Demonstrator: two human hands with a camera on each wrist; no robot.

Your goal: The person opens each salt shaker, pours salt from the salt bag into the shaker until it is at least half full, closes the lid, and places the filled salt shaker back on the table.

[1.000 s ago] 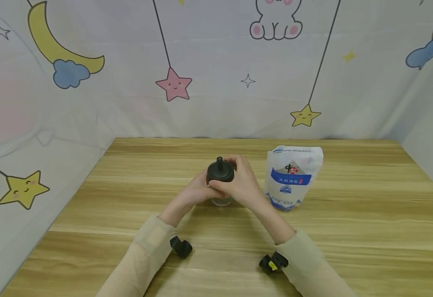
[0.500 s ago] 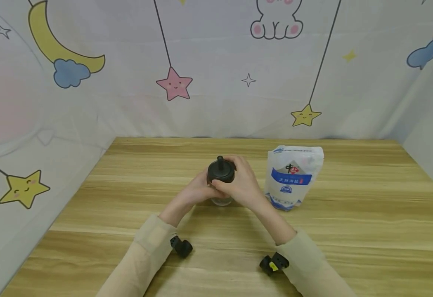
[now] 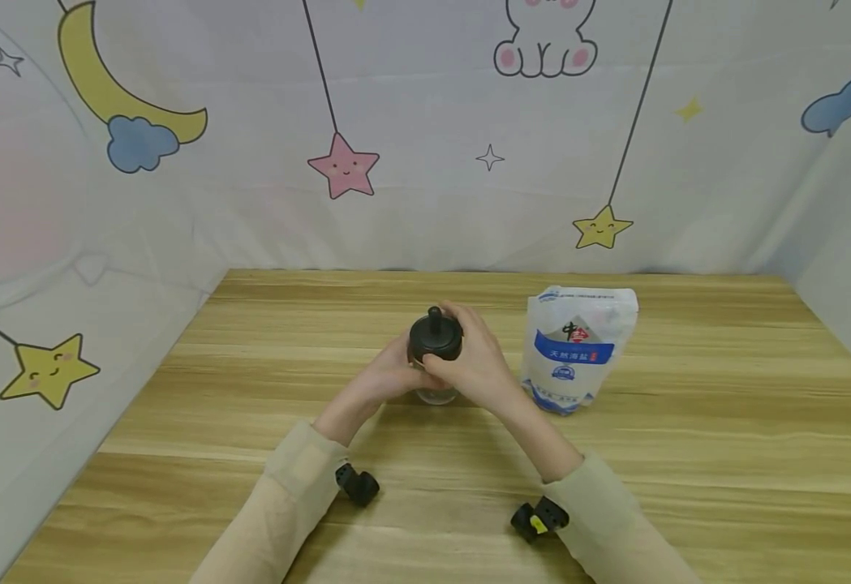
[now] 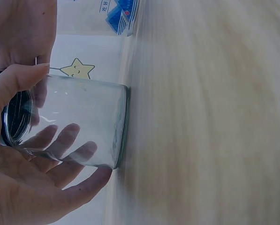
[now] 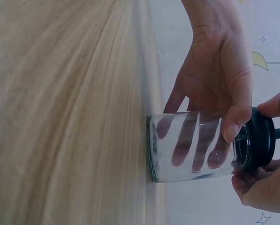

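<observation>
A clear glass jar (image 4: 83, 112) stands upright on the wooden table in the middle of the head view. Its black lid (image 3: 434, 341) has a short knob or spout on top. My left hand (image 3: 388, 377) grips the glass body from the left, fingers spread round it, thumb near the neck. With thumb and fingers, my right hand (image 3: 478, 361) holds the lid from the right. Nothing shows inside the glass. The wrist views turn the jar on its side. To the right of my right hand stands a white and blue pouch (image 3: 571, 349) with Chinese lettering.
The wooden table (image 3: 688, 438) reaches back to a pale cloth backdrop (image 3: 425, 219) printed with stars and moons, which also encloses both sides. A black device (image 3: 357, 485) sits at the left cuff, and another black device (image 3: 539, 519) at the right cuff.
My right thumb has slid slightly right along the near side of the lid, and the far fingers slightly left. Jar, left hand and pouch stay in place.
</observation>
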